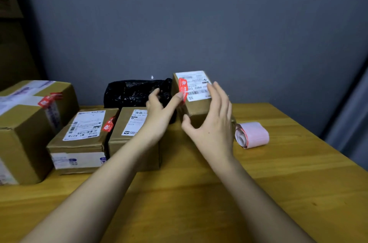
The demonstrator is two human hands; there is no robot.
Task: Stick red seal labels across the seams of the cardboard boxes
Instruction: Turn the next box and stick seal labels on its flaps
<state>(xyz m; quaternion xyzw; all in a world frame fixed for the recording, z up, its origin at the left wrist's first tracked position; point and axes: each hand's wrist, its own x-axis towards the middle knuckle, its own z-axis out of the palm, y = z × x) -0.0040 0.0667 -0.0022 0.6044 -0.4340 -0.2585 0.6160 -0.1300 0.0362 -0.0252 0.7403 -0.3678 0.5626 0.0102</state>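
A small cardboard box stands tilted at the middle of the wooden table, its white shipping label facing me. A red seal label runs over its upper left edge. My left hand has its thumb tip on that label, and its fingers are spread behind, off the box. My right hand grips the box from the front, thumb on the brown face and fingers over the top. A roll of pink-backed seal labels lies right of the box.
Three more boxes sit at the left: a plain one under my left forearm, a flat one with a red seal, and a large one with red seals. A black plastic bag lies against the grey wall.
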